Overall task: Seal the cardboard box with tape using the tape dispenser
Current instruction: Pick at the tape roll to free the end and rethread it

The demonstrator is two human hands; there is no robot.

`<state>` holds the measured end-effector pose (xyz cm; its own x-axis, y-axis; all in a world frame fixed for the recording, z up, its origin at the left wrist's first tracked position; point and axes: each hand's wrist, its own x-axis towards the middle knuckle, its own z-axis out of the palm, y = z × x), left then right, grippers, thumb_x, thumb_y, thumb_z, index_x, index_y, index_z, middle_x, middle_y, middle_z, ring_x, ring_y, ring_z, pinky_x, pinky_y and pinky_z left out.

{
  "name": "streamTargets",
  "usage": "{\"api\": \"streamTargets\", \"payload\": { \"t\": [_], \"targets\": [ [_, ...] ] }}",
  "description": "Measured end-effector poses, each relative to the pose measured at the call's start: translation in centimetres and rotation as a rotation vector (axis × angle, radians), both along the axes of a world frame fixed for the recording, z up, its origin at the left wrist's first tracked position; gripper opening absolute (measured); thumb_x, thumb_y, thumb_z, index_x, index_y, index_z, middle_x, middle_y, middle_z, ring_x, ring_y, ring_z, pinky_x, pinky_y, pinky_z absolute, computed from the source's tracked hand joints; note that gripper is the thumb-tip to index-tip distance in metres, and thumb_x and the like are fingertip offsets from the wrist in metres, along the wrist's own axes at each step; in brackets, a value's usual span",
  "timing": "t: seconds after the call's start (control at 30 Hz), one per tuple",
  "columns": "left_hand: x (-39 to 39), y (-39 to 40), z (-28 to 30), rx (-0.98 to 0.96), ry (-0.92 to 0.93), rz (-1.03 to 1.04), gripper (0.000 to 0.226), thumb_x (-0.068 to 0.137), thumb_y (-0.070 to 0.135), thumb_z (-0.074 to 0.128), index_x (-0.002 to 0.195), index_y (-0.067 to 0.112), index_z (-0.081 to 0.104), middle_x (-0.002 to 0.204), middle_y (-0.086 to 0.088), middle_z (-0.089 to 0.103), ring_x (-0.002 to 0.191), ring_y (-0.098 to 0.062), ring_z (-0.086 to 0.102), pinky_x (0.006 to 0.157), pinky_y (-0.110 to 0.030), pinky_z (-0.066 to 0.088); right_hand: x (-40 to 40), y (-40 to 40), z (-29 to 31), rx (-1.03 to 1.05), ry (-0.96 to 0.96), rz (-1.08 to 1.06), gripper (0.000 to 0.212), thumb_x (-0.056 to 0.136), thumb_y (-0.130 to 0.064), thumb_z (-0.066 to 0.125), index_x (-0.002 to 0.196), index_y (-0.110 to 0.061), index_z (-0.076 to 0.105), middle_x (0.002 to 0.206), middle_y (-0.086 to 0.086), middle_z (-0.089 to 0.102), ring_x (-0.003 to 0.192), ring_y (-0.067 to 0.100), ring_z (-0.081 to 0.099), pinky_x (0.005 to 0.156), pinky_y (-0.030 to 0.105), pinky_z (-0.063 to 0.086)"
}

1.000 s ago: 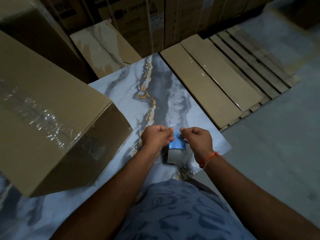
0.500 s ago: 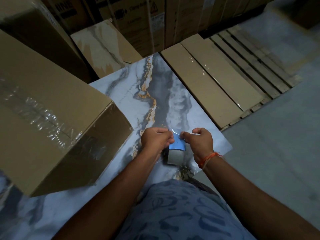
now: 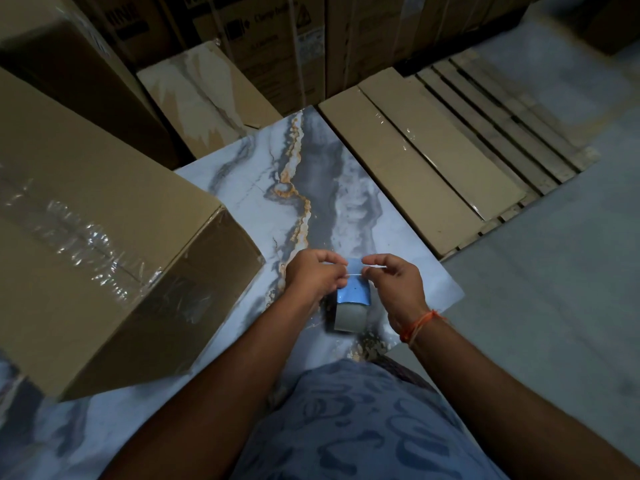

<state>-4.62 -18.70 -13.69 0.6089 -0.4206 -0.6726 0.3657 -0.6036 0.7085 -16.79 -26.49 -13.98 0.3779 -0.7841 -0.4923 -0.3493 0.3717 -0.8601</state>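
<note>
Big cardboard box (image 3: 104, 244) takes up the whole left side, sitting on a marble-look slab (image 3: 242, 188) with a grey and gold vein running down it. Crinkly clear tape (image 3: 79, 233) already runs across the box top.

Both forearms come in from the near edge and angle toward each other, meeting near the middle of the slab, just right of the box's corner. Left hand (image 3: 315, 277) and right hand (image 3: 394, 282) are close together, knuckles up, fingertips pinched on a thin clear strip of tape stretched between them. Orange thread band (image 3: 419, 323) sits on the right wrist.

Tape roll (image 3: 351, 306), blue on top and pale grey below, is right under the hands, apart from the box. Can't tell if there's an actual dispenser frame on it.
</note>
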Motion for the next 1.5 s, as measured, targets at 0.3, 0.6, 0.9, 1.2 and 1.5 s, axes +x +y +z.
{"api": "streamTargets", "payload": {
  "t": [0.3,0.6,0.9,1.2,1.5],
  "targets": [
    [-0.2,1.7,-0.2,0.045,-0.196,-0.183,0.007,0.084,0.018,0.079,0.080,0.023,0.081,0.086,0.005,0.080,0.088,-0.014,0.075,0.087,-0.030,0.059,0.0,0.8,0.1,-0.250,0.238,0.171,0.017,0.086,-0.010,0.067,0.091,-0.013,0.083,0.093,0.002,0.080,0.091,0.015,0.072,0.089,0.035,0.058],
    [-0.6,2.2,-0.1,0.008,-0.005,-0.113,0.010,0.087,0.009,0.075,0.090,0.016,0.080,0.079,-0.003,0.073,0.069,-0.018,0.067,0.065,-0.026,0.054,-0.3,0.9,0.4,-0.440,0.366,0.312,0.015,0.086,-0.018,0.069,0.083,-0.014,0.083,0.077,-0.001,0.078,0.072,0.013,0.069,0.061,0.015,0.042],
    [-1.3,2.0,0.5,-0.010,0.198,0.040,0.002,0.097,0.017,0.070,0.096,0.016,0.071,0.103,-0.013,0.077,0.088,-0.025,0.074,0.069,-0.031,0.061,-0.8,0.8,0.3,-0.004,0.175,0.130,0.016,0.079,-0.015,0.073,0.064,-0.016,0.077,0.070,0.002,0.074,0.071,0.019,0.067,0.057,0.027,0.048],
    [-1.7,2.4,0.2,-0.109,0.231,0.094,0.010,0.095,0.003,0.069,0.089,0.012,0.071,0.086,-0.009,0.074,0.073,-0.015,0.071,0.056,-0.021,0.061,-1.0,1.0,0.5,0.241,0.016,0.014,0.011,0.083,-0.003,0.073,0.076,-0.011,0.072,0.071,0.010,0.065,0.039,0.008,0.058,0.036,0.014,0.037],
    [-1.0,2.9,1.5,-0.220,0.024,0.068,0.013,0.088,0.001,0.076,0.085,0.013,0.077,0.099,-0.023,0.077,0.094,-0.040,0.076,0.091,-0.055,0.061,-1.0,1.2,1.0,-0.032,-0.042,0.165,0.020,0.091,-0.026,0.071,0.110,-0.031,0.071,0.081,0.011,0.077,0.063,0.015,0.066,0.050,0.027,0.050]
  ]
}}
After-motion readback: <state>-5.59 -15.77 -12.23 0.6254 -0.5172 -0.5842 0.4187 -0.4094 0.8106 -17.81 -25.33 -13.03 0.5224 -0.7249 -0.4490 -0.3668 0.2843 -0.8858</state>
